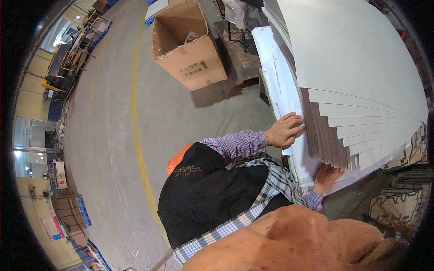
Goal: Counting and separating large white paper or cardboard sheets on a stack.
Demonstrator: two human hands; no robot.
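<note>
A thick stack of large board sheets (348, 40), pale on top with brown-grey edges, is fanned out in steps on my right. My left hand (285, 131) lies by the stack's left edge, over the white sheet underneath (276, 74). Its fingers are slightly bent, with the tips against the board edges, and it is open. At the near corner, my right hand (326, 178) touches the lower edges of the boards. The fingers there look stretched out, though the tips are partly hidden by the stack.
An open cardboard box (192, 70) stands on the floor ahead, beside a wooden pallet (242, 56). A yellow floor line (135, 99) runs along the left. More stacked boards (400, 203) lie at the lower right. Racks and equipment (61, 67) line the far left wall.
</note>
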